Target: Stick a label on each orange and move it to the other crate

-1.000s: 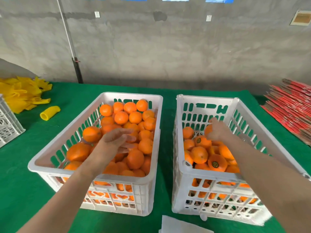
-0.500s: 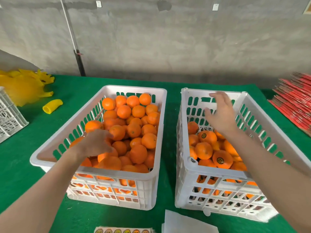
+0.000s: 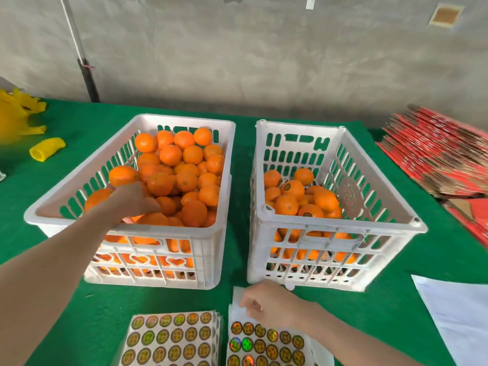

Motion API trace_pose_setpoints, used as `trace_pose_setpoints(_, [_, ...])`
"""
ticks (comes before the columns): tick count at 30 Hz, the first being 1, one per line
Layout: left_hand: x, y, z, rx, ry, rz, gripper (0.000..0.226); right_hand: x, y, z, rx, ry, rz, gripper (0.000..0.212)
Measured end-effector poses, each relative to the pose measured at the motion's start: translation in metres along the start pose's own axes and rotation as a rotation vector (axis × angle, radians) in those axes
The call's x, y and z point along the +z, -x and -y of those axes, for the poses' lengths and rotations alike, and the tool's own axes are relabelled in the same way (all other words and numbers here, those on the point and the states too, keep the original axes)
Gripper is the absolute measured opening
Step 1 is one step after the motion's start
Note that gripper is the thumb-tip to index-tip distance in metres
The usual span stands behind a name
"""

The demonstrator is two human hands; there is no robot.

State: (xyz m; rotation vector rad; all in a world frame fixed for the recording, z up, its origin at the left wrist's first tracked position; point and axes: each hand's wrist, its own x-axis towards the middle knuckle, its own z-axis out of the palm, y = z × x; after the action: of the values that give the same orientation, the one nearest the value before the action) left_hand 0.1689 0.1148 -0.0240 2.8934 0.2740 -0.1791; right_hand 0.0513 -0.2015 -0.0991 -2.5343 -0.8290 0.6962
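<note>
The left hand (image 3: pixel 132 202) is lying palm-down on the unlabelled oranges (image 3: pixel 169 154) that are filling the left crate (image 3: pixel 184 120). Its fingers are bending down among the fruit, and whether they are closing round one cannot be told (the hand's back is hiding them). The right hand (image 3: pixel 266 305) is resting near the table's front edge, its curled fingertips pinching the top of the right label sheet (image 3: pixel 266 342). A stack of label sheets (image 3: pixel 171 336) is lying just beside it, to the left. The labelled oranges (image 3: pixel 290 188) are sitting in the right crate (image 3: pixel 338 225), covering part of its floor.

Both white slotted crates are standing side by side on a green table cover (image 3: pixel 105 313). A yellow foam net sleeve (image 3: pixel 47 149) is lying to the left and flattened red cartons (image 3: pixel 435 146) are stacking up to the right. A white paper sheet (image 3: pixel 459 313) is lying near the right crate.

The round labels are showing a dark ring and a holographic sheen. Their print is too small to read. An embossed emblem (image 3: pixel 351 191) on the right crate's inner wall is likewise unreadable.
</note>
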Motion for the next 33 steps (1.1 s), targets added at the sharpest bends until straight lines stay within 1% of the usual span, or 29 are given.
trace_pose_setpoints(1, [-0.002,0.002,-0.002,-0.020,0.087,-0.075,0.024,0.008,0.003,-0.007,0.028,0.001,0.018,0.021])
trace_pose_setpoints(3, [-0.008,0.012,-0.009,-0.057,0.329,-0.262,0.034,0.023,0.006,-0.017,0.071,0.032,0.038,0.018])
trace_pose_setpoints(4, [-0.013,0.020,-0.014,-0.033,0.477,-0.368,0.040,0.029,0.006,-0.020,0.092,0.050,0.041,0.016])
trace_pose_setpoints(5, [-0.018,0.032,-0.020,0.035,0.617,-0.457,0.043,0.036,0.006,-0.024,0.106,0.066,0.033,0.015])
trace_pose_setpoints(6, [-0.023,0.047,-0.028,0.132,0.748,-0.485,0.044,0.042,0.004,-0.025,0.122,0.077,0.013,0.018])
trace_pose_setpoints(7, [-0.028,0.067,-0.039,0.241,0.876,-0.451,0.047,0.047,0.002,-0.027,0.140,0.085,-0.020,0.026])
trace_pose_setpoints(8, [-0.030,0.090,-0.051,0.334,0.987,-0.359,0.052,0.050,-0.002,-0.028,0.164,0.097,-0.058,0.031])
trace_pose_setpoints(9, [-0.028,0.114,-0.062,0.405,1.042,-0.250,0.058,0.052,-0.006,-0.029,0.187,0.124,-0.100,0.036])
trace_pose_setpoints(10, [-0.022,0.136,-0.071,0.442,1.024,-0.166,0.068,0.054,-0.012,-0.031,0.218,0.168,-0.123,0.043])
trace_pose_setpoints(11, [-0.012,0.155,-0.080,0.448,0.970,-0.095,0.076,0.055,-0.017,-0.032,0.257,0.214,-0.123,0.053])
trace_pose_setpoints(12, [0.002,0.171,-0.088,0.436,0.925,-0.027,0.076,0.057,-0.022,-0.032,0.298,0.240,-0.106,0.062])
trace_pose_setpoints(13, [0.017,0.184,-0.096,0.416,0.902,0.043,0.068,0.058,-0.025,-0.032,0.326,0.257,-0.091,0.067])
trace_pose_setpoints(14, [0.034,0.192,-0.102,0.384,0.912,0.115,0.058,0.060,-0.028,-0.032,0.344,0.263,-0.097,0.067])
trace_pose_setpoints(15, [0.050,0.198,-0.106,0.331,0.957,0.184,0.051,0.062,-0.030,-0.032,0.349,0.259,-0.130,0.062])
trace_pose_setpoints(16, [0.067,0.199,-0.108,0.241,1.036,0.249,0.047,0.064,-0.031,-0.032,0.342,0.245,-0.185,0.056])
trace_pose_setpoints(17, [0.082,0.199,-0.108,0.129,1.133,0.302,0.047,0.065,-0.029,-0.032,0.327,0.223,-0.251,0.050])
trace_pose_setpoints(19, [0.107,0.196,-0.104,-0.069,1.325,0.375,0.055,0.065,-0.024,-0.035,0.278,0.144,-0.377,0.038])
trace_pose_setpoints(20, [0.118,0.193,-0.101,-0.140,1.402,0.402,0.054,0.064,-0.021,-0.036,0.239,0.080,-0.440,0.032])
trace_pose_setpoints(22, [0.135,0.188,-0.095,-0.230,1.509,0.457,0.042,0.061,-0.013,-0.036,0.172,-0.061,-0.525,0.025])
trace_pose_setpoints(25, [0.151,0.181,-0.090,-0.213,1.519,0.590,0.039,0.053,-0.003,-0.035,0.111,-0.214,-0.561,0.018])
trace_pose_setpoints(28, [0.158,0.178,-0.095,-0.219,1.490,0.673,0.041,0.047,0.005,-0.033,0.073,-0.258,-0.595,0.018])
trace_pose_setpoints(29, [0.159,0.178,-0.098,-0.237,1.476,0.677,0.043,0.046,0.008,-0.031,0.062,-0.241,-0.627,0.019])
trace_pose_setpoints(31, [0.159,0.176,-0.104,-0.274,1.483,0.672,0.048,0.047,0.016,-0.027,0.032,-0.132,-0.747,0.020])
trace_pose_setpoints(33, [0.159,0.174,-0.105,-0.295,1.524,0.676,0.060,0.056,0.025,-0.022,-0.033,-0.022,-0.838,0.014])
